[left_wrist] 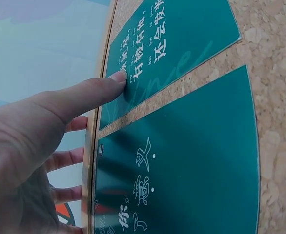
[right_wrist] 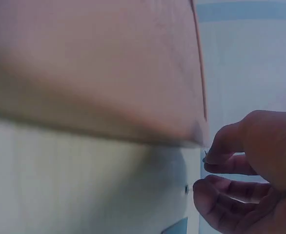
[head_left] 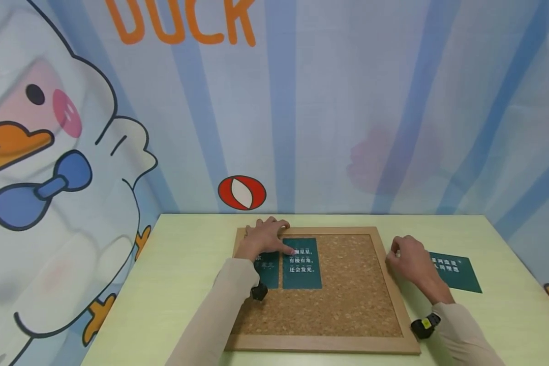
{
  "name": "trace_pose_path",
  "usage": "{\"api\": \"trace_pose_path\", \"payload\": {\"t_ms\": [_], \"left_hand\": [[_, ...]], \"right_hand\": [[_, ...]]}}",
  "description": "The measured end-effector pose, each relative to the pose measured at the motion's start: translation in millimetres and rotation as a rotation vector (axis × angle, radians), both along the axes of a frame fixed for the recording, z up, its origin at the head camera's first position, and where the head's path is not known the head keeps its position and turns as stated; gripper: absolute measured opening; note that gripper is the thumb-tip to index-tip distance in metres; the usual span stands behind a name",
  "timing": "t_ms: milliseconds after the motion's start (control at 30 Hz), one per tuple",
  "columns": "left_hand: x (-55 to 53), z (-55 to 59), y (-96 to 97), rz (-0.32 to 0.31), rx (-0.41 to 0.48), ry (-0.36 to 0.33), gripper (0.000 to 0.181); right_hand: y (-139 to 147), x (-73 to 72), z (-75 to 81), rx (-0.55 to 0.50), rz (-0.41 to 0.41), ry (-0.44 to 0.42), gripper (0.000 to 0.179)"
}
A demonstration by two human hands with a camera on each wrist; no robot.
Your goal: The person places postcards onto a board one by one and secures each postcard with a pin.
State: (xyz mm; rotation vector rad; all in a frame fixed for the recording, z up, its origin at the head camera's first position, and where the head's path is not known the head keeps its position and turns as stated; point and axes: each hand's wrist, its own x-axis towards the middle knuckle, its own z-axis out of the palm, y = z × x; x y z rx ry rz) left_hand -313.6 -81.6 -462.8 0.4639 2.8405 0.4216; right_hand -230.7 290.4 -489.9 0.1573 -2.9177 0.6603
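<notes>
A wood-framed cork board (head_left: 357, 310) lies on the table with two dark green cards on it. My left hand (head_left: 263, 238) rests over the far left of the board, thumb (left_wrist: 101, 90) straight and laid on the card with three lines of white characters (head_left: 302, 274). Its other fingers spread to the frame's far edge. The left card (left_wrist: 206, 161) is partly hidden by that hand in the head view. Beside the frame's right edge, my right hand (head_left: 412, 262) pinches a tiny pin (right_wrist: 205, 156) between thumb and forefinger; only its thin tip shows.
A third green card (head_left: 459, 272) lies on the pale yellow table (head_left: 192, 244) right of the board, partly behind my right hand. A small dark speck (right_wrist: 186, 189) shows near the right fingers. A cartoon-printed backdrop (head_left: 329, 101) rises behind the table.
</notes>
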Motion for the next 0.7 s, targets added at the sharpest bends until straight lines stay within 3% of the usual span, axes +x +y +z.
{"api": "trace_pose_path", "payload": {"t_ms": [333, 533, 700], "left_hand": [[1.5, 1.6, -0.6, 0.006, -0.009, -0.007, 0.080], [2.3, 3.1, -0.3, 0.010, 0.005, -0.005, 0.080], [1.3, 1.5, -0.8, 0.010, 0.001, -0.003, 0.080]], "right_hand": [[-34.3, -9.4, 6.9, -0.170, 0.024, 0.019, 0.006], [-61.0, -17.7, 4.3, -0.233, 0.103, 0.007, 0.011], [-81.3, -27.1, -2.3, -0.223, 0.184, 0.029, 0.015]]}}
